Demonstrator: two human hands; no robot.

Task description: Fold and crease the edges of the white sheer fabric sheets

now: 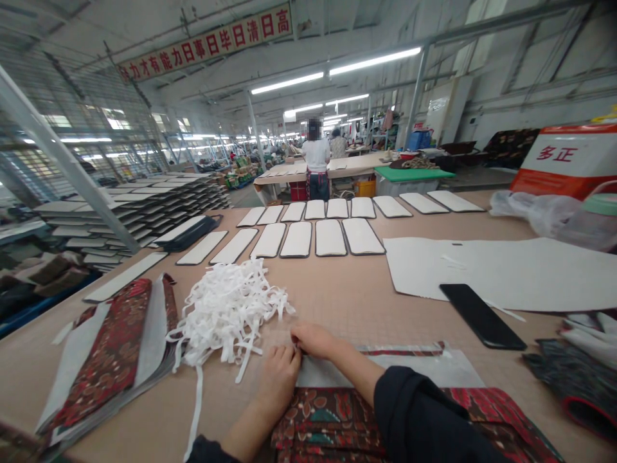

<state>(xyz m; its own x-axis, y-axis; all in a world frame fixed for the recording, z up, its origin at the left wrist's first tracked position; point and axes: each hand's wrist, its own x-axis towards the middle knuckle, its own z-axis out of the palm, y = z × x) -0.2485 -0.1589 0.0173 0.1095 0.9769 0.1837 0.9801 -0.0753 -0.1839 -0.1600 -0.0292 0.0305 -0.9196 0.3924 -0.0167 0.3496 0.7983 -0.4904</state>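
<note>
Your dark right sleeve [429, 418] filled the bottom of the head view, lying over a folded red-and-teal floral fabric [328, 424]. Your left hand [278, 379] and right hand [314, 341] met just beyond it, both curled, with the fingertips drawn together at the left end of a pale backed sheet [390, 368]. You could not tell from this view whether they had hold of it. That sheet lay flat, its long axis running crosswise from left to right, with a thin red patterned strip [402, 350] along its far edge.

Just left of your hands sat a tangled heap of white strips [226, 308], and beyond it a stack of floral panels [108, 354]. To the right, a black phone [482, 315] overlapped a large white sheet [496, 273]. Rows of pale, round-cornered panels [313, 238] with dark edges crossed the tan, finely gridded table [337, 302].

Past the table stretched a long factory hall under strip lights [289, 82], with a red banner [207, 42] overhead. A co-worker in a white shirt [315, 154] stood at a farther table [351, 167], and tiered stacks of panels [154, 206] rose on the left.
</note>
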